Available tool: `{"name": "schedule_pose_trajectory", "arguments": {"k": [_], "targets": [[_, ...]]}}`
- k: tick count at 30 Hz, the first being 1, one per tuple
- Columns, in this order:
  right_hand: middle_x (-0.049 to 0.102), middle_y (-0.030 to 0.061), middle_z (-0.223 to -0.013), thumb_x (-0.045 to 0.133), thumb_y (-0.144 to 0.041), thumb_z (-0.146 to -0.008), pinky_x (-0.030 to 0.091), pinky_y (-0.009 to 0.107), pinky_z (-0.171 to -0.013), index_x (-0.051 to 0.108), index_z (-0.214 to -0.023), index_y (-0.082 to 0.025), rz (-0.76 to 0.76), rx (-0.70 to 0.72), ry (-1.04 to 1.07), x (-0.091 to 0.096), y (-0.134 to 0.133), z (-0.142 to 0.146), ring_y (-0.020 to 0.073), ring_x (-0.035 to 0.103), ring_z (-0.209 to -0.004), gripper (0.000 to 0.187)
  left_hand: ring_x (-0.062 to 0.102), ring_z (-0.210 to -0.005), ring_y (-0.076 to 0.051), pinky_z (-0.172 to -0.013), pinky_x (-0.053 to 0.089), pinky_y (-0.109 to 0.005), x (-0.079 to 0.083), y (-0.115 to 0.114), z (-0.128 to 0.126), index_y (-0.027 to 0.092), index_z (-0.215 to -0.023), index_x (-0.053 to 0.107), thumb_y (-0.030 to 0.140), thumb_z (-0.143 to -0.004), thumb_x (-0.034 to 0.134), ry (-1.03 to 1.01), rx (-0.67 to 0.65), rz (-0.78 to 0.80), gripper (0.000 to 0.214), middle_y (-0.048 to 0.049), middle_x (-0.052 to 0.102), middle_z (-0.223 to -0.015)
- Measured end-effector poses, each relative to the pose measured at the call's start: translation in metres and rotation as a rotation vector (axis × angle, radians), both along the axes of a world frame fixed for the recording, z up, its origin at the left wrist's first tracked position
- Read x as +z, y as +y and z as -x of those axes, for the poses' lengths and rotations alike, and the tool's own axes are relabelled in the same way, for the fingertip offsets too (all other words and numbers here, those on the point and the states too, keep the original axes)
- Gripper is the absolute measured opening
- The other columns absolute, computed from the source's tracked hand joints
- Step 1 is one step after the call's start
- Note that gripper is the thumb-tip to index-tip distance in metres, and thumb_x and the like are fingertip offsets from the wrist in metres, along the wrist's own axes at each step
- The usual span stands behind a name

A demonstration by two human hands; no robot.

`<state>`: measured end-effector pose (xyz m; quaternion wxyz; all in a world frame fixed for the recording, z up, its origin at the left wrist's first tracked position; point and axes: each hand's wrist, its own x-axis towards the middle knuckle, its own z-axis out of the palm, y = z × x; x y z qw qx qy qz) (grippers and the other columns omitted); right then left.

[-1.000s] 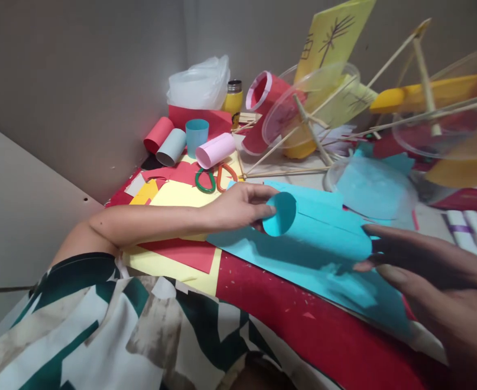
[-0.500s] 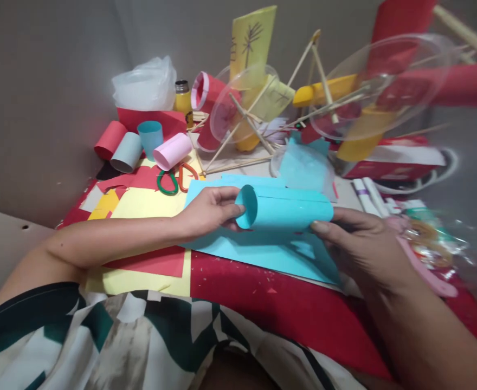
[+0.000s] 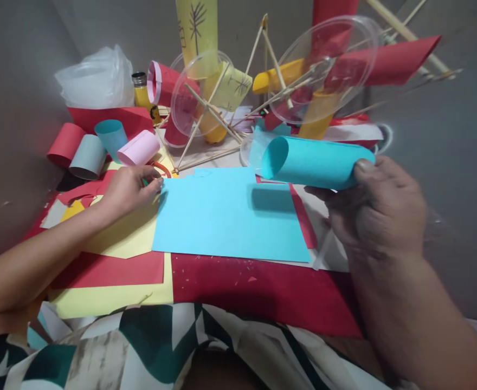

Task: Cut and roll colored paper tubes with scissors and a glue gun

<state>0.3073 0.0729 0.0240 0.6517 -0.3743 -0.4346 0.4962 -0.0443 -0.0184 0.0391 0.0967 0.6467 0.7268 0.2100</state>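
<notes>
My right hand (image 3: 379, 208) grips one end of a rolled turquoise paper tube (image 3: 311, 161) and holds it lifted above the table, open end pointing left. A flat turquoise paper sheet (image 3: 226, 216) lies below it on the red table cover. My left hand (image 3: 130, 187) rests at the sheet's left edge, fingers curled over the scissors (image 3: 163, 169), whose green and orange handles are mostly hidden under it. Whether it grips them I cannot make out.
Paper tubes in red (image 3: 64, 143), grey (image 3: 87, 157), turquoise (image 3: 111, 135) and pink (image 3: 139, 148) lie at the back left near a plastic bag (image 3: 90, 81). Stick-and-plastic-lid constructions (image 3: 263, 81) crowd the back. Yellow (image 3: 116, 238) and red (image 3: 112, 270) sheets lie at the left.
My right hand lifted the turquoise tube up and to the right. My left hand let go of the tube and moved left onto the scissors. The camera view swung right.
</notes>
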Motion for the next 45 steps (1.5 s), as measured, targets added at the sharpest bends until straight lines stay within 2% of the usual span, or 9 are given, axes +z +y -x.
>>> {"name": "schedule_pose_trajectory", "arguments": {"k": [5, 12, 18, 24, 27, 30, 37, 41, 45], "targets": [[0.066, 0.0002, -0.077, 0.091, -0.04, -0.057, 0.067, 0.039, -0.06, 0.067, -0.074, -0.02, -0.025, 0.038, -0.044, -0.002, -0.001, 0.001, 0.017, 0.064, -0.069, 0.036, 0.069, -0.076, -0.027, -0.061, 0.036, -0.032, -0.004, 0.004, -0.006, 0.013, -0.115, 0.073, 0.044, -0.091, 0.055, 0.274, 0.008, 0.199, 0.042, -0.0095, 0.079, -0.091], [0.064, -0.0034, -0.071, 0.089, -0.039, -0.059, 0.067, 0.041, -0.068, 0.064, -0.073, -0.021, -0.044, 0.006, -0.047, 0.003, -0.003, -0.001, 0.0138, 0.061, -0.065, 0.034, 0.067, -0.077, -0.029, -0.059, 0.033, -0.031, -0.004, 0.01, -0.007, 0.018, -0.113, 0.072, 0.048, -0.089, 0.055, 0.298, -0.009, 0.263, 0.042, -0.0108, 0.077, -0.091], [0.063, -0.0029, -0.071, 0.089, -0.042, -0.061, 0.064, 0.037, -0.067, 0.062, -0.075, -0.021, 0.001, 0.041, -0.097, 0.005, -0.007, -0.001, 0.0137, 0.06, -0.065, 0.037, 0.058, -0.06, -0.022, -0.058, 0.033, -0.031, -0.001, 0.01, -0.008, 0.021, -0.096, 0.065, 0.051, -0.082, 0.063, 0.029, -0.032, 0.266, 0.033, -0.005, 0.067, -0.07], [0.062, -0.0041, -0.065, 0.09, -0.042, -0.066, 0.06, 0.034, -0.066, 0.07, -0.075, -0.023, -0.061, 0.09, -0.156, -0.001, -0.009, -0.001, 0.0121, 0.055, -0.06, 0.029, 0.053, -0.061, -0.018, -0.057, 0.034, -0.031, -0.001, 0.004, -0.011, 0.021, -0.073, 0.059, 0.052, -0.086, 0.059, -0.096, -0.145, 0.235, 0.034, -0.0046, 0.063, -0.068], [0.069, -0.0033, -0.075, 0.087, -0.041, -0.073, 0.056, 0.031, -0.071, 0.076, -0.081, -0.025, -0.146, 0.091, -0.275, -0.009, -0.01, -0.006, 0.013, 0.059, -0.066, 0.021, 0.054, -0.063, -0.017, -0.059, 0.039, -0.029, 0.0, 0.0, -0.017, 0.019, -0.077, 0.065, 0.051, -0.086, 0.062, -0.174, -0.141, 0.131, 0.034, -0.0039, 0.064, -0.07], [0.07, -0.0032, -0.078, 0.083, -0.043, -0.081, 0.055, 0.031, -0.071, 0.078, -0.084, -0.029, -0.213, 0.104, -0.441, -0.014, -0.014, -0.009, 0.015, 0.061, -0.071, 0.015, 0.056, -0.063, -0.014, -0.059, 0.044, -0.026, 0.005, -0.005, -0.032, 0.017, -0.082, 0.072, 0.046, -0.085, 0.068, -0.388, -0.189, 0.081, 0.029, -0.0031, 0.067, -0.075], [0.071, -0.0025, -0.071, 0.083, -0.039, -0.076, 0.055, 0.03, -0.061, 0.076, -0.077, -0.028, -0.239, 0.132, -0.58, -0.003, -0.03, 0.003, 0.0163, 0.064, -0.064, 0.013, 0.067, -0.054, -0.012, -0.052, 0.053, -0.022, 0.016, -0.005, -0.084, 0.016, -0.1, 0.075, 0.04, -0.074, 0.086, -1.004, -0.215, 0.368, 0.037, -0.003, 0.076, -0.079], [0.074, -0.0035, -0.07, 0.081, -0.029, -0.075, 0.056, 0.029, -0.061, 0.078, -0.075, -0.028, -0.266, 0.181, -0.548, 0.0, -0.036, 0.008, 0.0154, 0.066, -0.063, 0.004, 0.066, -0.051, -0.012, -0.049, 0.051, -0.018, 0.009, 0.001, -0.099, 0.015, -0.082, 0.068, 0.042, -0.066, 0.094, -1.205, -0.22, 0.44, 0.041, -0.0006, 0.07, -0.056], [0.078, -0.003, -0.077, 0.08, -0.026, -0.076, 0.061, 0.033, -0.069, 0.081, -0.079, -0.03, -0.271, 0.235, -0.575, 0.0, -0.039, 0.008, 0.0183, 0.072, -0.07, 0.005, 0.064, -0.047, -0.01, -0.048, 0.05, -0.017, 0.001, 0.007, -0.1, 0.015, -0.072, 0.063, 0.047, -0.065, 0.095, -1.306, -0.225, 0.432, 0.046, -0.0032, 0.071, -0.054]]}}
